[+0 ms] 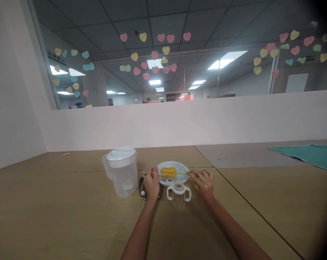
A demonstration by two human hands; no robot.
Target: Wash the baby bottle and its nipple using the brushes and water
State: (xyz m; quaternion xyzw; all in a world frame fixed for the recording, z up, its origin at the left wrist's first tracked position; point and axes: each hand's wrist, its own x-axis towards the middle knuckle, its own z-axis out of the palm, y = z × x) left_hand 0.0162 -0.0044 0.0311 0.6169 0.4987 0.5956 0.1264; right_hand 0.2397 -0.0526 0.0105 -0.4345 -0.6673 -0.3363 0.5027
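My right hand (204,182) is closed around the thin green handle of a bottle brush (169,172), whose yellow sponge head points left above a white plate (183,168). At the sponge's tip, my left hand (152,183) is closed in a pinch; what its fingers hold looks clear and cannot be made out. Just in front of the plate stands a clear sippy cup (179,201) with two white handles and an open top. A white ring (169,181) lies at the plate's near edge. Partly under my left hand is a dark round dish (141,185) with a white-tipped tube (143,193).
To the left stands a translucent pitcher (124,177) with a white lid. A teal cloth (312,153) lies at the far right of the wooden table (71,209). Behind rises a low white wall (179,124) below a window with heart-shaped notes.
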